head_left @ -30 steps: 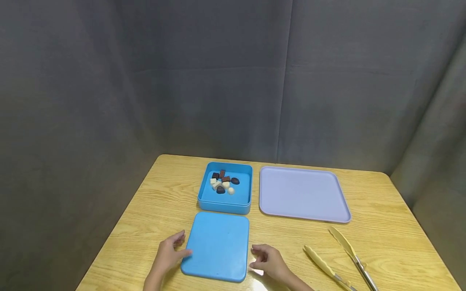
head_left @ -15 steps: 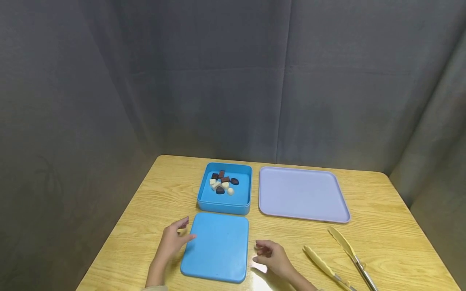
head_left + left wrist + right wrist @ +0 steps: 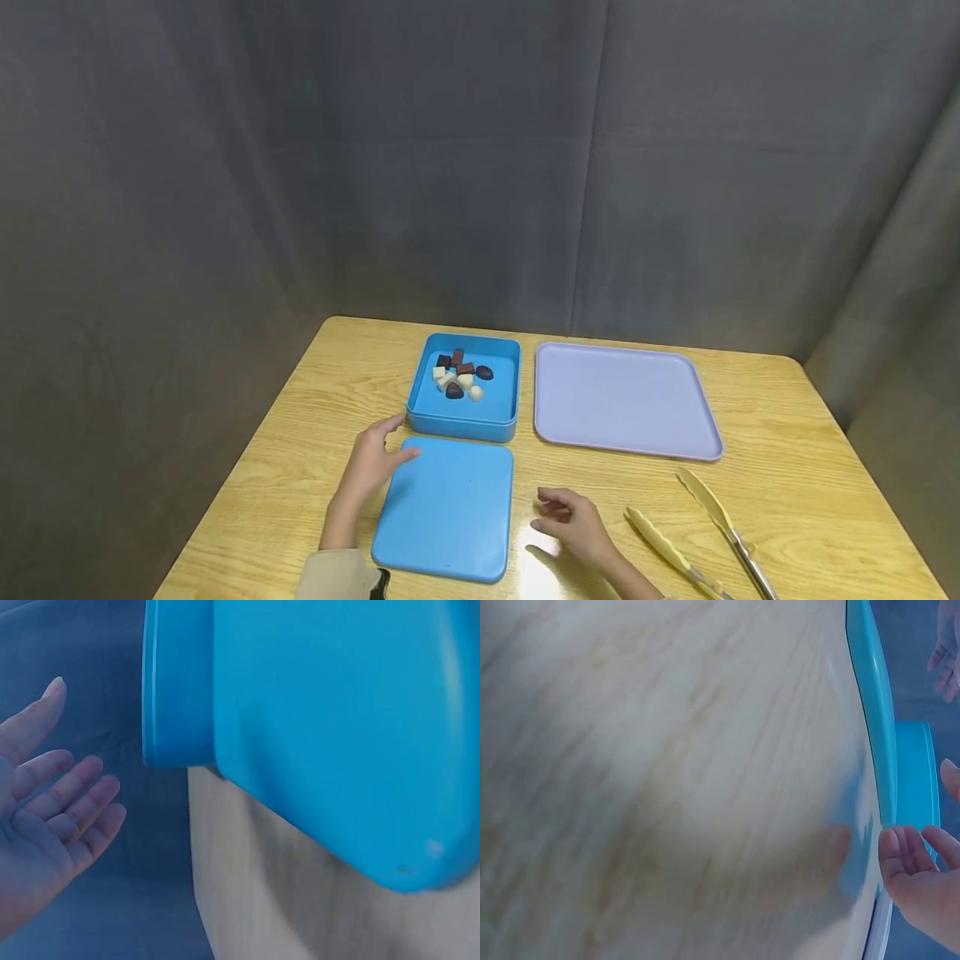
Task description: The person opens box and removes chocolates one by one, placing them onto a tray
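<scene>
Left hand (image 3: 372, 465) spread, fingers loose, at the far left corner of a blue lid (image 3: 447, 508) lying flat on the wooden surface (image 3: 810, 467); contact with the lid not clear. Right hand (image 3: 573, 523) relaxed and holding nothing, just right of the lid, hovering near the surface. Beyond the lid, touching its far edge, an open blue box (image 3: 467, 420) with dark and white pieces (image 3: 459, 376) inside. To the right, a lilac tray (image 3: 622, 400); nearer, yellow tongs (image 3: 697, 533).
</scene>
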`<act>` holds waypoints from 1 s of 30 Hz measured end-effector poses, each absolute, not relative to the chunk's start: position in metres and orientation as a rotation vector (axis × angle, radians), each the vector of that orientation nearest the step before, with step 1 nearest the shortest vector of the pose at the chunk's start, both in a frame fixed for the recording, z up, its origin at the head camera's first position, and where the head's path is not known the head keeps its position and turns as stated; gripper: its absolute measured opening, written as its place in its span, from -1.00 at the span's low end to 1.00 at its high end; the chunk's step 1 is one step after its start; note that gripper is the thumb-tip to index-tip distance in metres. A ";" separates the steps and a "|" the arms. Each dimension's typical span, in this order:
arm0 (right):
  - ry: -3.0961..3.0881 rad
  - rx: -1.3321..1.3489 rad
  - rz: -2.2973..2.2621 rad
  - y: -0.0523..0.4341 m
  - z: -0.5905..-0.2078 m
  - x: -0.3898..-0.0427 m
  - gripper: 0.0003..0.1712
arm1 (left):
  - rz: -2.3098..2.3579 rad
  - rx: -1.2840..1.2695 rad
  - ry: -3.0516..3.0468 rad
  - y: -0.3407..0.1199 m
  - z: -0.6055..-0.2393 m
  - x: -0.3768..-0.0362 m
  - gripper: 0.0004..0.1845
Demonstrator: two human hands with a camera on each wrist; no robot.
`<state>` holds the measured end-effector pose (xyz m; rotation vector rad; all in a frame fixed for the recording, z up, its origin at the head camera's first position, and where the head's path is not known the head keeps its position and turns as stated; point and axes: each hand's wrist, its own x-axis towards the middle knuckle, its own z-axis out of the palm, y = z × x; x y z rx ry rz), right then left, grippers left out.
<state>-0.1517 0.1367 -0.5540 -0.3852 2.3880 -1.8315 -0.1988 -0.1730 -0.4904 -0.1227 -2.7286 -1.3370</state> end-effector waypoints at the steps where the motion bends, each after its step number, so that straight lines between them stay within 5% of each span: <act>1: 2.385 -0.374 -1.837 0.137 -0.554 -0.152 -0.48 | -1.324 -0.125 -2.736 -0.171 -0.488 -0.201 -0.38; 30: 2.310 -0.279 -1.990 0.134 -0.539 -0.172 -0.49 | -1.389 -0.049 -2.685 -0.160 -0.506 -0.256 -0.27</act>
